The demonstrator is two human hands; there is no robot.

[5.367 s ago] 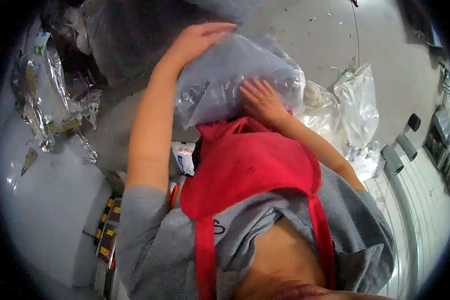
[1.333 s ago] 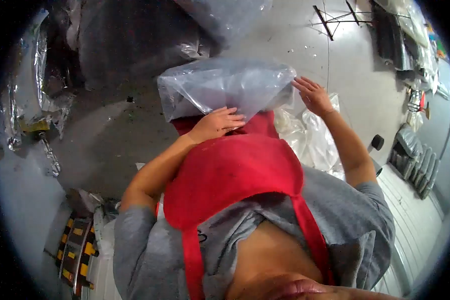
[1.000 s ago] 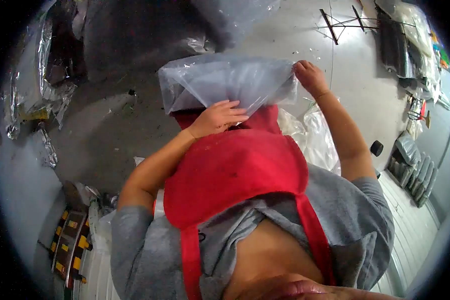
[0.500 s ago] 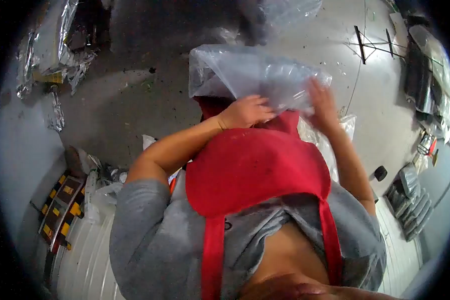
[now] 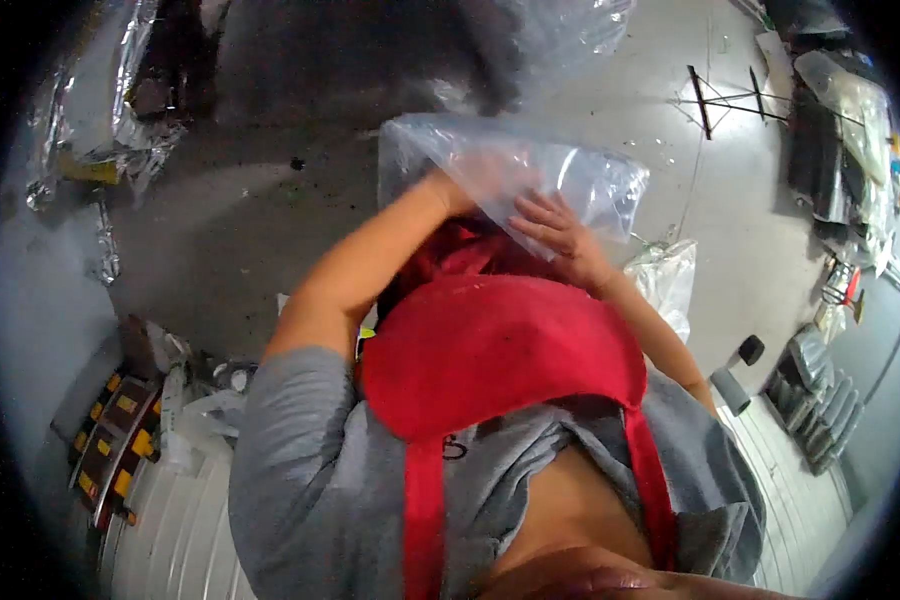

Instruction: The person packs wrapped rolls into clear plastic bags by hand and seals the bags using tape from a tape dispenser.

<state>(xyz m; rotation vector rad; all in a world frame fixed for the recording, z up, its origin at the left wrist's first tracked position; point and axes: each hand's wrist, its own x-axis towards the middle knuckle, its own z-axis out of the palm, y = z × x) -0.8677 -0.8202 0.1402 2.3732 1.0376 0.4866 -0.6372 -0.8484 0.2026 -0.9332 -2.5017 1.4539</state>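
A clear plastic bag (image 5: 580,180) is spread out in front of my red apron (image 5: 500,350). My left hand (image 5: 490,178) reaches behind or into the clear plastic and shows only as a blur through it, so its finger shape is hidden. Close by on the right, my right hand (image 5: 560,232) rests against the near edge of the bag. Its fingers are stretched out and slightly apart, touching the plastic.
Dark sheeting (image 5: 360,60) lies ahead on the grey floor. A black metal stand (image 5: 725,103) stands at the upper right. Wrapped bundles (image 5: 840,160) line the right wall, with grey rolls (image 5: 820,420) lower down. A yellow-and-black striped rack (image 5: 115,440) is at the left.
My left hand has moved forward from the near edge to behind the plastic. My right hand has come inward and back from the bag's right end.
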